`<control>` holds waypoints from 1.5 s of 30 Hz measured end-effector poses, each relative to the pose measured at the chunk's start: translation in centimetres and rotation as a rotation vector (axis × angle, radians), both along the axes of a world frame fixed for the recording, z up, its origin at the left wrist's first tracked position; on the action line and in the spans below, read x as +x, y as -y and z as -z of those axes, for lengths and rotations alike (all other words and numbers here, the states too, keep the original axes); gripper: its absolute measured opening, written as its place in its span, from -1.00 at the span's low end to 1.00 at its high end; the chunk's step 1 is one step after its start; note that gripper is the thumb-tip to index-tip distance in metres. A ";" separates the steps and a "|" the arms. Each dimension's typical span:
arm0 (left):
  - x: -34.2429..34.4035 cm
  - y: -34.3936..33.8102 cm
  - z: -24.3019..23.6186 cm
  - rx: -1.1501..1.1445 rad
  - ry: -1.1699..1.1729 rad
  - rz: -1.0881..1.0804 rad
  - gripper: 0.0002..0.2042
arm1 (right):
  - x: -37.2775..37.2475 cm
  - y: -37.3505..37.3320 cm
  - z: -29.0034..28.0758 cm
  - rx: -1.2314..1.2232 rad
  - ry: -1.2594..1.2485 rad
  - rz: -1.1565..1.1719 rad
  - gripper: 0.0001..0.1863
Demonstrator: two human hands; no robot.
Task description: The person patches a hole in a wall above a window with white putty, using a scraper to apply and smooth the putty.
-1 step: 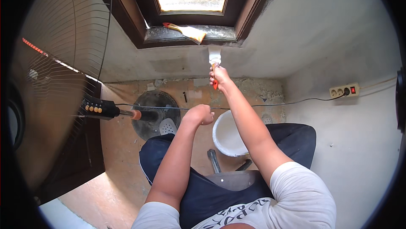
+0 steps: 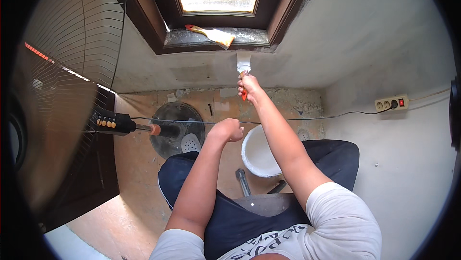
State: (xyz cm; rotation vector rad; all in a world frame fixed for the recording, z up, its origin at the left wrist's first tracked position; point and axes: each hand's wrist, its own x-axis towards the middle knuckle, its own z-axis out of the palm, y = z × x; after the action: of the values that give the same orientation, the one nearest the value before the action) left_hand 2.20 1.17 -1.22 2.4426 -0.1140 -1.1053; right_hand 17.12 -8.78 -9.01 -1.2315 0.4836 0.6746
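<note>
My right hand (image 2: pixel 249 86) is stretched out in front of me, shut on an orange-handled putty knife (image 2: pixel 243 62). Its white-smeared blade is pressed flat against the grey plastered wall (image 2: pixel 336 44) just below the window sill (image 2: pixel 252 37). My left hand (image 2: pixel 228 129) is curled into a fist with nothing visible in it, hovering above my left knee. A white bucket (image 2: pixel 254 154) stands on the floor between my legs, below my right forearm.
A second, wider putty knife (image 2: pixel 211 33) lies on the sill. A large standing fan (image 2: pixel 62 68) fills the left side, with its round base (image 2: pixel 175 118) on the floor. A power strip (image 2: pixel 391 102) hangs on the right wall, its cable (image 2: pixel 336 114) running across.
</note>
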 end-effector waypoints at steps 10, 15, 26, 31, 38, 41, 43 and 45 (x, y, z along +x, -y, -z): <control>0.2 -0.5 0.4 -0.033 0.007 -0.015 -0.63 | 4.1 -1.8 8.4 -0.014 -0.393 -0.181 -0.84; 0.4 -0.6 0.4 -0.024 -0.006 -0.025 -0.63 | 5.3 -1.0 13.3 -0.100 -0.505 -0.028 -0.83; 0.6 0.0 0.4 -0.040 0.009 -0.003 -0.62 | 0.5 -1.3 2.9 -0.274 0.081 0.105 -0.61; 0.5 -0.2 0.0 0.000 -0.025 0.004 -0.62 | -1.1 -0.6 0.6 -0.110 0.240 0.215 -0.59; 0.1 -0.2 -0.2 0.008 0.016 -0.016 -0.63 | -0.2 -1.1 2.0 -0.309 0.230 0.212 -0.60; 0.0 -0.2 -0.3 0.005 -0.030 -0.016 -0.64 | 1.4 -1.9 3.4 -0.403 0.101 0.132 -0.61; -0.2 -0.2 -0.3 -0.005 -0.004 -0.004 -0.64 | 1.8 -2.8 4.5 -0.414 0.044 0.120 -0.59; -0.3 -0.2 -0.5 -0.013 0.009 -0.029 -0.64 | 2.0 -3.4 5.7 -0.423 -0.014 0.109 -0.57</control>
State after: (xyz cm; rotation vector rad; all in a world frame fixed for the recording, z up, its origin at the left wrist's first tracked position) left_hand 1.88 1.40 -0.76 2.4305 -0.0881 -1.0775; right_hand 19.12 -5.40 -14.66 -1.5839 0.7250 0.5011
